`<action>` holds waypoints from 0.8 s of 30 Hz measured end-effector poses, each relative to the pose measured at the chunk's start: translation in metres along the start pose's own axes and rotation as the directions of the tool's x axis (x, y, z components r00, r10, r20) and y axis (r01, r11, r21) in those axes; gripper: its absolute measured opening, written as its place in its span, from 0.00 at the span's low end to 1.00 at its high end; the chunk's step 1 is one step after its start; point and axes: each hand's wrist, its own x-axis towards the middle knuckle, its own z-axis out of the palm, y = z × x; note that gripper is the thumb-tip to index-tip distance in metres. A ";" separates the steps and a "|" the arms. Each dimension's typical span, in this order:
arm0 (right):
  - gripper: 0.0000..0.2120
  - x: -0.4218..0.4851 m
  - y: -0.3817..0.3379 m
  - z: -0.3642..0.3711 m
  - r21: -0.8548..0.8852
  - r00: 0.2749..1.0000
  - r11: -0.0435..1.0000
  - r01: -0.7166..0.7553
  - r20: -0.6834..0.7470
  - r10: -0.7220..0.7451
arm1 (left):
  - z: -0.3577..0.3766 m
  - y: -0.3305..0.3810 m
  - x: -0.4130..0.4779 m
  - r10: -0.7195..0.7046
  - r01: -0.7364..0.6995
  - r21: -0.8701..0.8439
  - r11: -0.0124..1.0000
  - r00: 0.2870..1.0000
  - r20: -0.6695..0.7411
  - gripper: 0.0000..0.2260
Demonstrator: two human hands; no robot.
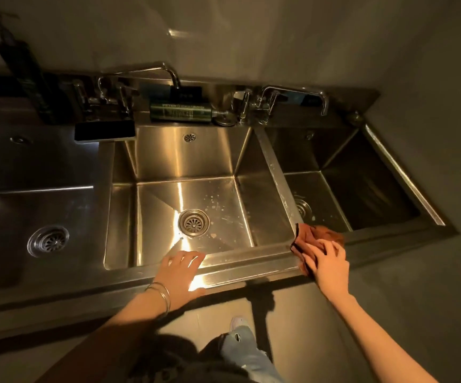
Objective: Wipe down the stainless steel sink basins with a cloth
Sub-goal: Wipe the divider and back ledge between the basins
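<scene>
The rust cloth (313, 239) lies bunched on the front rim (251, 258) where middle basin (190, 194) and right basin (362, 194) meet — right hand (327, 265) pressing it under spread, unclenched fingers — while the left hand (179, 272) rests flat, fingers released, on the same rim.

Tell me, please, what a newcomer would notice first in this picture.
The bright middle basin stands out, with pale spots on its floor right of the drain strainer. At its front right corner, the right hand presses a reddish-brown cloth onto the rim, beside the right basin. The left hand rests flat on the front rim, silver bangles on its wrist.
</scene>
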 end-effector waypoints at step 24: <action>0.23 0.148 0.014 0.021 -0.003 0.848 0.867 0.499 0.208 -0.488 | -0.005 0.129 0.105 -0.350 0.343 -0.136 0.930 0.936 -0.032 0.28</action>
